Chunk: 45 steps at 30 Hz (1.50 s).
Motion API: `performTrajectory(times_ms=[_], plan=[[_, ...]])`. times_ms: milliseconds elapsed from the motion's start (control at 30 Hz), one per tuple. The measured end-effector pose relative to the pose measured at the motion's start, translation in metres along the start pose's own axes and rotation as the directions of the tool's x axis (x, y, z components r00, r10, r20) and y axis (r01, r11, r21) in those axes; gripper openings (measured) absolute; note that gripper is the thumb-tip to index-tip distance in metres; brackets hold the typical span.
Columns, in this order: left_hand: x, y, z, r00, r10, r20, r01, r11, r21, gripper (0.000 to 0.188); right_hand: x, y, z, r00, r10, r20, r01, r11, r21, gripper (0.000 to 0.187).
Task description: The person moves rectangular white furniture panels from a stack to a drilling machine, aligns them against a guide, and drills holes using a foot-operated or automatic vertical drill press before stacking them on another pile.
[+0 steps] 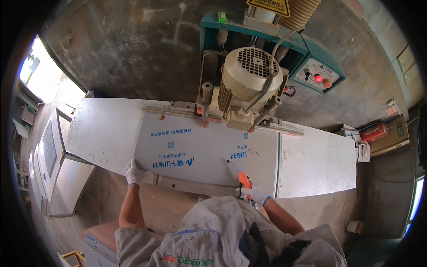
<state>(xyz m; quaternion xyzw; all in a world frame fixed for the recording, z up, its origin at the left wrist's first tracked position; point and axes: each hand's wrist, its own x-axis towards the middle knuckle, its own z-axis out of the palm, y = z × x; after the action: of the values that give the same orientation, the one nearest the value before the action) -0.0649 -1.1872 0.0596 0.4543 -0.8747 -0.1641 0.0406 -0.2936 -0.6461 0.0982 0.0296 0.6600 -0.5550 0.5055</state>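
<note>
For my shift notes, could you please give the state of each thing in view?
Left hand: gloved, at the near left corner of the panel.
Right hand: gloved, closed around the orange tool.
Orange tool: held, nozzle above panel.
Panel: lying flat on the table.
Red light: lit.

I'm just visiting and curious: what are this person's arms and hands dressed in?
The left hand and right hand wear white gloves; the right one has a blue cuff edge. The forearms are bare below short grey sleeves.
</note>
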Motion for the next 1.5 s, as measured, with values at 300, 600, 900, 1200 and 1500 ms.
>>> performTrajectory(times_ms=[300, 600, 900, 1200, 1500], plan=[[-0.029, 0.014, 0.014, 0.997, -0.034, -0.075, 0.032, 0.999, -0.023, 0.09, -0.066, 0.001, -0.03, 0.932, 0.063, -0.358, -0.041, 0.997, 0.068, 0.016], [-0.21, 0.184, 0.058, 0.827, 0.462, -0.32, -0.514, 0.852, -0.097, 0.061, -0.113, 0.005, -0.082, 0.924, -0.012, -0.382, -0.062, 0.982, -0.181, 0.028], [-0.283, 0.363, 0.112, 0.814, 0.573, -0.096, -0.579, 0.783, -0.229, 0.07, -0.168, 0.024, -0.15, 0.96, -0.154, -0.234, -0.024, 0.787, -0.616, 0.048], [-0.272, 0.372, 0.138, 0.943, 0.276, -0.188, -0.289, 0.956, -0.045, 0.08, -0.169, 0.021, -0.177, 0.943, -0.152, -0.296, -0.056, 0.805, -0.591, 0.047], [-0.379, 0.211, 0.133, 0.54, -0.801, -0.258, 0.497, 0.551, -0.67, 0.076, -0.13, -0.053, -0.097, 0.991, -0.132, -0.023, 0.085, 0.752, -0.654, 0.032]])
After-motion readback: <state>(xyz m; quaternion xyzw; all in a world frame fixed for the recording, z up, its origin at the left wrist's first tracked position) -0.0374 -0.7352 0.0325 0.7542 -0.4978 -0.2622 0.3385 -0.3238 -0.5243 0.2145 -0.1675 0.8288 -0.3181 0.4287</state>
